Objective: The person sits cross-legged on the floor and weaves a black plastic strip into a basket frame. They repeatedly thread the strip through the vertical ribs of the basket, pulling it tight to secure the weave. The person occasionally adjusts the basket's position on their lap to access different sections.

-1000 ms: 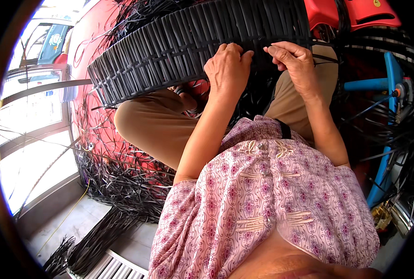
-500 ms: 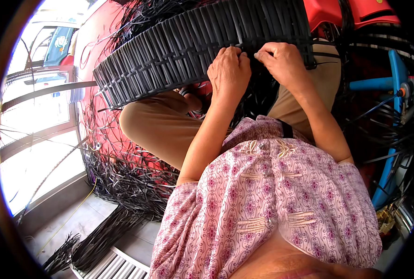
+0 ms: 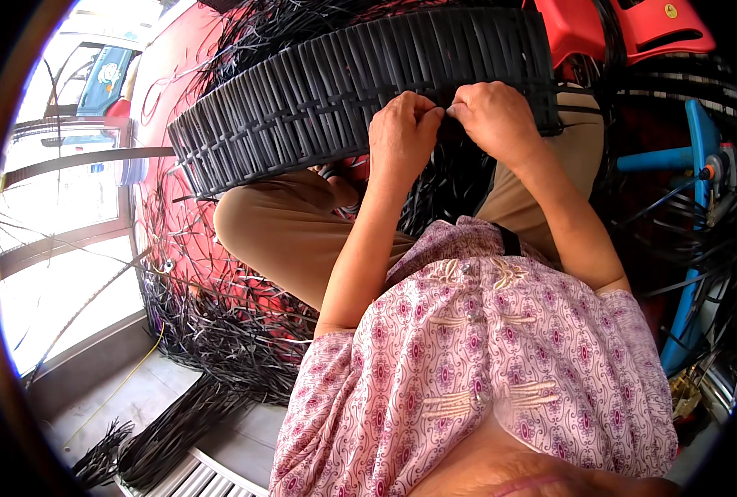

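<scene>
A long panel of tightly woven flat black strips (image 3: 302, 103) lies across my lap, slanting up to the right. At its near side, right of the middle, my left hand (image 3: 403, 137) is closed, thumb and forefinger pinched together. My right hand (image 3: 497, 120) is also closed in a pinch, its fingertips almost meeting the left thumb. Both hands work in front of the weave. Whatever lies between the fingertips is dark and too small to make out, perhaps hidden by the fingers.
Loose black strips (image 3: 227, 335) lie heaped over the red floor covering (image 3: 165, 91) at left and behind the panel. At right stand a blue frame (image 3: 700, 157) and a red plastic stool (image 3: 662, 29). A white slatted rack (image 3: 194, 476) lies at lower left, beside a glass door (image 3: 70, 207).
Both hands have come slightly toward me. The right fingertips have moved left, closer to the left thumb. The panel sits slightly lower in view.
</scene>
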{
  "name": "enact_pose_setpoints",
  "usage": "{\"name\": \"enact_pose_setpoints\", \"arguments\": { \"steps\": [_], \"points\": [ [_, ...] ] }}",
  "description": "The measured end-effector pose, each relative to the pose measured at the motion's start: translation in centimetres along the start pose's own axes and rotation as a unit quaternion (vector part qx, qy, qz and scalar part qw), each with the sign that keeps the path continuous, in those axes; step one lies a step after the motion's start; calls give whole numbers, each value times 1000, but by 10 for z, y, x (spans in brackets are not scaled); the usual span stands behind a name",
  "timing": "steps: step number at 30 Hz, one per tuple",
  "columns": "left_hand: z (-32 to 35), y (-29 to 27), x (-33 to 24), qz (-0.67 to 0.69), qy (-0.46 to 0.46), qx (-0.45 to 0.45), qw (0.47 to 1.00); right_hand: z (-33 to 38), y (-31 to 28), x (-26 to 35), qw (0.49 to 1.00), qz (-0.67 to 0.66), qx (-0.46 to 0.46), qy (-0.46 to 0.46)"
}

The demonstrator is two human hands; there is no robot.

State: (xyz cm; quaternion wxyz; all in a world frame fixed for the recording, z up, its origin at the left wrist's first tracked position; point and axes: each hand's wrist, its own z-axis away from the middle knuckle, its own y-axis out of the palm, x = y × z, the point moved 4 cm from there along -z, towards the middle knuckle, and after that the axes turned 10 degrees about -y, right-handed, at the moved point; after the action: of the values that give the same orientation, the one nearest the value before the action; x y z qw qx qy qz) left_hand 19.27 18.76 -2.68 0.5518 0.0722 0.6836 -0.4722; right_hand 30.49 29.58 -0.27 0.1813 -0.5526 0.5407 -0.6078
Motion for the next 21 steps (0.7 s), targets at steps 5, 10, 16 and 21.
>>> {"name": "enact_pose_setpoints", "arguments": {
  "steps": [5,10,16,21],
  "points": [
    [9,-17,-5,59,-74,16,995,8,1,12,998,-17,-39,-41],
    [28,-59,0,165,-141,5,976,11,-25,38,958,34,-209,-191],
    [57,-106,-52,202,-118,19,972,-6,-21,54,911,-355,-85,-194],
    [45,-100,-52,229,-57,24,971,4,-16,35,892,-442,-14,-91]
  ]
}}
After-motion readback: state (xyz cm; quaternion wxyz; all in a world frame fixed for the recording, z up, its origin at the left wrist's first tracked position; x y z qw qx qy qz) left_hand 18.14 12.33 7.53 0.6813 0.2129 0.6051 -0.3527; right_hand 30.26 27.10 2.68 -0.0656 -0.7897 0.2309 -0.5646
